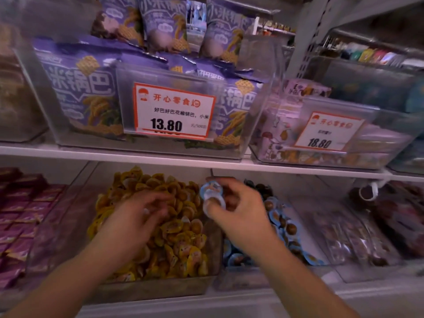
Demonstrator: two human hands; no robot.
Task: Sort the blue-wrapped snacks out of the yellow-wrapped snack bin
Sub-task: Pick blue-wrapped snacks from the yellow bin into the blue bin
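A clear bin [160, 288] on the lower shelf is heaped with yellow-wrapped snacks [181, 235]. My left hand [140, 214] lies on top of that heap, fingers spread and blurred; whether it holds anything is unclear. My right hand [238, 210] hovers over the divide between this bin and the one to its right, pinching two blue-wrapped snacks [212, 195] between thumb and fingers. The right-hand bin holds blue-wrapped snacks [282, 221], partly hidden by my right forearm.
Purple packets [18, 216] fill the bin at left, dark wrapped snacks [394, 216] the bins at right. The upper shelf edge [206, 164] overhangs closely, carrying clear bins of purple bags [91, 92] with price cards [172, 111].
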